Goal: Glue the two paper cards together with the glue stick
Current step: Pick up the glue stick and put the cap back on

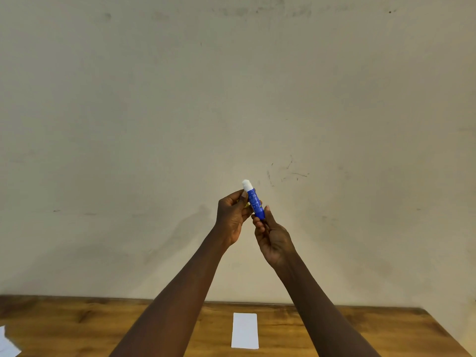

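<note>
Gluing looks unstarted: fingers [238,196] of left hand [231,219] and right hand [273,239] pinch the apparently uncapped glue stick [255,202], card [244,331] bare on the tabletop [340,328].

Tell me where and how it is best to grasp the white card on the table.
Probably its near short edge, approached from the person's side: the white card lies flat on the table, so an edge must be lifted, then pinched.

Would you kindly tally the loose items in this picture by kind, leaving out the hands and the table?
Glue stick: 1
White paper pieces: 2, a card in the middle of the table and a sheet cut off at the left edge
Total: 3
</note>
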`<state>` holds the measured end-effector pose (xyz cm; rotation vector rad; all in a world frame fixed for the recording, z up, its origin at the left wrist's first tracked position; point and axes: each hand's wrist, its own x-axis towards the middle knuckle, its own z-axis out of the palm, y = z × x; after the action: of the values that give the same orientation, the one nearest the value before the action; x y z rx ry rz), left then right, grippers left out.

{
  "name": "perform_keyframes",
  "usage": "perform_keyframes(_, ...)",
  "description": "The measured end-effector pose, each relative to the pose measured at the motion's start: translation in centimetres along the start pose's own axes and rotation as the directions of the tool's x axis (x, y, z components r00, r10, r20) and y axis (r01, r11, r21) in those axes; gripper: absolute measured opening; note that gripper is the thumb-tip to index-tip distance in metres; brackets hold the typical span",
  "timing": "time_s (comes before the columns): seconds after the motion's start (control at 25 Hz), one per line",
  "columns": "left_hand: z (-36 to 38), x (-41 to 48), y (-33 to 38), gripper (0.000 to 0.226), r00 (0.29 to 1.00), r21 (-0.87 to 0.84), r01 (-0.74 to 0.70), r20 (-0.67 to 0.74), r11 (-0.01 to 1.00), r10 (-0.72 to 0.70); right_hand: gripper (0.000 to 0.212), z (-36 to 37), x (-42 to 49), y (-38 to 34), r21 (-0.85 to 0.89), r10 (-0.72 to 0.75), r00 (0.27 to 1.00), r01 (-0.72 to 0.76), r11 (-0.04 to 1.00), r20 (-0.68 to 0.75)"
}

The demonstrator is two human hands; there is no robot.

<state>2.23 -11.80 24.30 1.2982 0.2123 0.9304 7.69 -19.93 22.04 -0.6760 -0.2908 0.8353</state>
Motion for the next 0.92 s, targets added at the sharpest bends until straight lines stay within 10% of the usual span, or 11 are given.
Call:
perform_keyframes(0.16, -0.03, -0.08, 0.14, 0.029, 1.000, 0.018, -0.014, -0.012, 1.000, 0.014, 0.008, -0.20, 0.06, 0.37, 0.040, -0.100, 0.994, 0.098, 0.994, 0.042)
perform_keyframes(0.32, -0.19, -0.21, 0.28, 0.029, 1.000, 0.022, -0.009, -0.028, 1.000, 0.009, 0.042, -0.05, -0.28, 0.03, -0.043, 0.074, 0.997, -0.075, 0.996, -0.026)
perform_keyframes(0.64, -0.36, -0.44, 0.14, 0.026, 1.000, 0.055, 0.002, 0.026, 0.998, -0.004, 0.006, -0.60, -0.25, 0.81, 0.023, -0.087, 0.996, 0.086, 0.996, 0.036)
perform_keyframes(0.8, -0.38, -0.33, 0.19, 0.023, 0.999, 0.021, 0.010, 0.040, 1.000, -0.011, 0.045, -0.75, -0.33, 0.30, -0.061, 0.086, 0.996, -0.088, 0.994, -0.028)
perform_keyframes(0.92, -0.02, -0.28, 0.12, 0.026, 0.999, 0.016, 0.014, 0.043, 1.000, -0.015, 0.030, -0.47, -0.43, 0.20, 0.015, 0.068, 0.997, -0.068, 0.998, -0.023)
